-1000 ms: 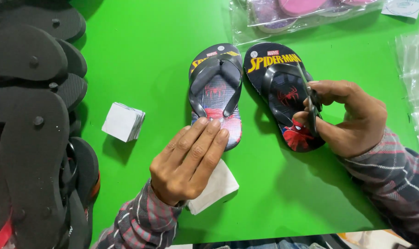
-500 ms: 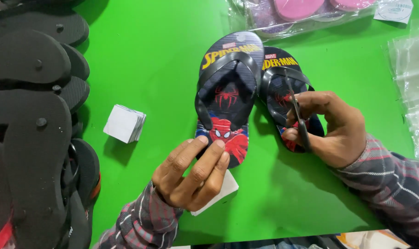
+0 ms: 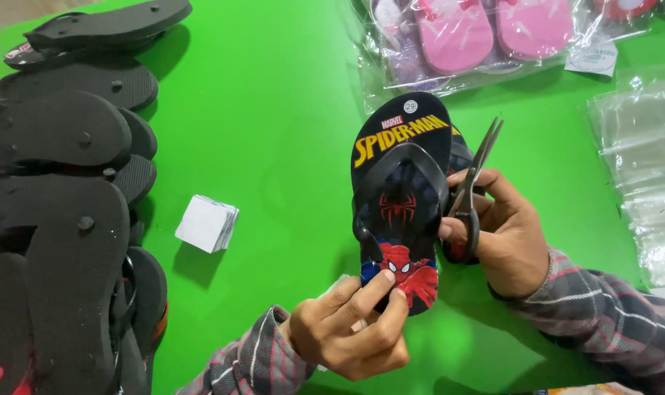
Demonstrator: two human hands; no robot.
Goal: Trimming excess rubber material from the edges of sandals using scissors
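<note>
Bright green tabletop [image 3: 274,110] is filling pretty much the whole view, with even light falling on it and soft shadows lying under things. A sliver of pale floor [image 3: 10,14] is peeking in at 10 o'clock.

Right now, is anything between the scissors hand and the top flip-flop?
Nothing visible. The right hand holds the scissors right at the side of the top flip-flop, blades pointing up past its edge. The left hand grips that flip-flop's heel end. A second flip-flop lies underneath, mostly hidden.
</note>
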